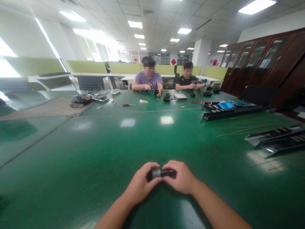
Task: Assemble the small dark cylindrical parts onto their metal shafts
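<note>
Low over the green table point(133, 140), both of my hands meet around a short black cylindrical thing with a grey band point(156, 173). My left hand point(141, 183) closes on its thicker left end, thumb below and fingers above. The narrower dark right end sits between the thumb and fingers of my right hand point(182, 178). The cylinder lies roughly level, pointing left to right. My fingers cover both of its ends, and its exact kind cannot be made out.
Two people sit across the table, handling dark tools. An orange-handled screwdriver point(128, 104) lies far off at centre-left. Electronic parts point(82, 99) are heaped at the far left. To the right are long black metal channels point(274, 136), thin rods point(247, 128) and a blue piece point(226, 105).
</note>
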`<state>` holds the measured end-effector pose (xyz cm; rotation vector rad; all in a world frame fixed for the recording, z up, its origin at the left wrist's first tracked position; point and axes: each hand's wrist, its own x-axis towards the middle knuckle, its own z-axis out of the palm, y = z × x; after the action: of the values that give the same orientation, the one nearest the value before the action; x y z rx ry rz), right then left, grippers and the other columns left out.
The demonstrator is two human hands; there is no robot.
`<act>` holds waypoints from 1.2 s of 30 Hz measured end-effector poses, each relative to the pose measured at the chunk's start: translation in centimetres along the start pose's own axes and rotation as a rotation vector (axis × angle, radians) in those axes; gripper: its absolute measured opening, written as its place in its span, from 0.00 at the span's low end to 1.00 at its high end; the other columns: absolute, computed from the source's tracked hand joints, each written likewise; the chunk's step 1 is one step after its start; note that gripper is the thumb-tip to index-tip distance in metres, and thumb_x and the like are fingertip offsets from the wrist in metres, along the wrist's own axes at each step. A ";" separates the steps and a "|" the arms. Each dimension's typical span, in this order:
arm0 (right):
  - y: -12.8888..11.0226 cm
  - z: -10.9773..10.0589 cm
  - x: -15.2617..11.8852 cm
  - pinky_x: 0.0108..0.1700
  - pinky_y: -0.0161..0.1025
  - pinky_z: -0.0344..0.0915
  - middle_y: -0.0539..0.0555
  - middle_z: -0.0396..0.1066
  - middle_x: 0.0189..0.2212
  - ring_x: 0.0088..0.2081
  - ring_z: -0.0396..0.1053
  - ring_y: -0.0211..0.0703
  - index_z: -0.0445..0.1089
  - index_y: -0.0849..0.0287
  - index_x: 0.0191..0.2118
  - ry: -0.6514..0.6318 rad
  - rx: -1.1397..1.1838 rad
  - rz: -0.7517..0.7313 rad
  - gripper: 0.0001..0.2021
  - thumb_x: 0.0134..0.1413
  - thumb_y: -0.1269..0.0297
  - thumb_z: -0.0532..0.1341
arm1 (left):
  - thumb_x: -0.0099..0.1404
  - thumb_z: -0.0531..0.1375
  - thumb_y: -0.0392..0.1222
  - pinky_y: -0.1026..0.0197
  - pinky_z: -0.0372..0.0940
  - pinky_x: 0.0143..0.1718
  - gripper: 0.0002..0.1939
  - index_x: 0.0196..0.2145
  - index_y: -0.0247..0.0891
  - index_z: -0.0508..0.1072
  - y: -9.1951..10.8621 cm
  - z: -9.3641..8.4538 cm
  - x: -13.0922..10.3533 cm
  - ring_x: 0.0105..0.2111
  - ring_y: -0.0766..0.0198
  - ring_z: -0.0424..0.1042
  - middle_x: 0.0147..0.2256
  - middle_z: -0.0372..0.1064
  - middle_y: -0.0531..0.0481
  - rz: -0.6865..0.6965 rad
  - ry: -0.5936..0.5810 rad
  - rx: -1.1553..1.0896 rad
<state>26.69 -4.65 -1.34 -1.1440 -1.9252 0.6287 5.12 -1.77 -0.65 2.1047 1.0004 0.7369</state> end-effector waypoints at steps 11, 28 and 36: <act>0.2 -0.1 0.1 0.37 0.37 0.65 0.52 0.77 0.32 0.33 0.72 0.43 0.77 0.55 0.36 -0.017 -0.003 -0.015 0.05 0.52 0.67 0.65 | 0.63 0.62 0.48 0.55 0.66 0.44 0.13 0.43 0.40 0.71 0.1 0.3 -0.2 0.40 0.56 0.71 0.39 0.71 0.46 0.025 0.038 0.047; 0.2 -0.1 0.1 0.35 0.36 0.64 0.51 0.76 0.30 0.31 0.72 0.41 0.78 0.56 0.34 -0.013 0.038 0.035 0.04 0.52 0.68 0.66 | 0.63 0.63 0.49 0.55 0.65 0.44 0.13 0.42 0.41 0.71 -0.1 0.3 -0.2 0.41 0.56 0.71 0.40 0.71 0.47 0.050 0.055 0.080; 0.1 -0.2 0.1 0.34 0.36 0.63 0.51 0.77 0.29 0.31 0.72 0.42 0.78 0.56 0.34 -0.026 0.036 0.048 0.04 0.52 0.68 0.66 | 0.63 0.64 0.46 0.55 0.65 0.44 0.12 0.43 0.42 0.71 -0.3 0.3 -0.3 0.41 0.56 0.71 0.40 0.72 0.48 0.043 0.048 0.090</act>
<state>26.91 -4.52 -1.24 -1.1679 -1.9050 0.7046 5.06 -1.96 -1.08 2.2012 1.0344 0.7796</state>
